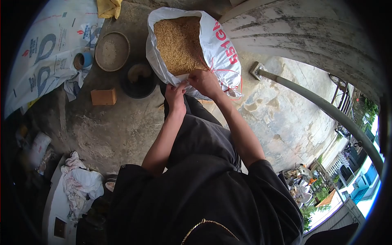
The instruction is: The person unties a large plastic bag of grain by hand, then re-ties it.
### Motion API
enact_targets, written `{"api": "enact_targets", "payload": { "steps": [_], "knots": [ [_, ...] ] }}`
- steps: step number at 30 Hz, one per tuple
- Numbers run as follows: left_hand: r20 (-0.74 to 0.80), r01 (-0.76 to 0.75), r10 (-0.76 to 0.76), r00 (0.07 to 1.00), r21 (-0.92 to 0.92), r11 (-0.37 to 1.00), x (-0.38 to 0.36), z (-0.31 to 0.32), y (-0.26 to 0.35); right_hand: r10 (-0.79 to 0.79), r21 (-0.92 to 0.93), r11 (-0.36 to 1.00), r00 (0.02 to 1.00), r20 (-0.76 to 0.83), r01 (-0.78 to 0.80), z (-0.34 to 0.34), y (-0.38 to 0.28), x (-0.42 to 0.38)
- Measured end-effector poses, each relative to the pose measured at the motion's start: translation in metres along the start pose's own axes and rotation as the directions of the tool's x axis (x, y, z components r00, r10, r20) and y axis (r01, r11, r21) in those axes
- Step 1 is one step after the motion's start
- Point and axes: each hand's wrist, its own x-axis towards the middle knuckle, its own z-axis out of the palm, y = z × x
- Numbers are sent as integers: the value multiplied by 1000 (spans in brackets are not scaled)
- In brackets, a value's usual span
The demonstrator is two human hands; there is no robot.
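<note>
A white sack (pixel 222 34) with red lettering stands wide open, filled with golden-brown grain or husks (pixel 179 43). At its near rim, my left hand (pixel 176 94) has its fingers closed on the edge of the sack. My right hand (pixel 204 83) is just to the right, fingers curled in at the same rim, close to my left hand. Red string (pixel 228 70) runs from beside my right hand across the sack's right side. Whether my right hand holds string or rim is hidden by its fingers.
Left of the sack are a round woven tray (pixel 112 51), a black basin (pixel 139 90), an orange-brown block (pixel 103 97) and a large printed sheet (pixel 49 53) with a blue cup (pixel 83 60). A metal pole (pixel 310 92) stands on the right.
</note>
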Motion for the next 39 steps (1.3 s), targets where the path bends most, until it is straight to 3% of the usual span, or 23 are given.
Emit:
{"api": "enact_targets", "payload": {
  "steps": [6, 15, 22, 27, 35, 39],
  "knots": [
    [-23, -27, 29, 999, 67, 997, -3, 2, 3, -42, -193, 980, 997, 72, 56, -2, -12, 6],
    [-62, -94, 99, 993, 85, 992, -4, 2, -5, -71, -247, 961, 974, 213, 124, -6, -12, 19],
    [-38, -183, 181, 983, -76, 980, -9, 9, -2, -120, -286, 939, 960, 254, 193, -5, -16, 17],
    [-16, -254, 254, 967, -139, 957, -5, 7, -8, -231, -244, 938, 969, 89, 246, 0, -8, 11],
    [-41, -289, 288, 957, -42, 956, -7, 8, -9, -217, -301, 925, 972, 86, 233, -2, -15, 5],
    [-5, -332, 333, 943, -95, 939, -8, 7, -9, -153, -325, 931, 986, 68, 167, 2, -15, 7]
  ]
}}
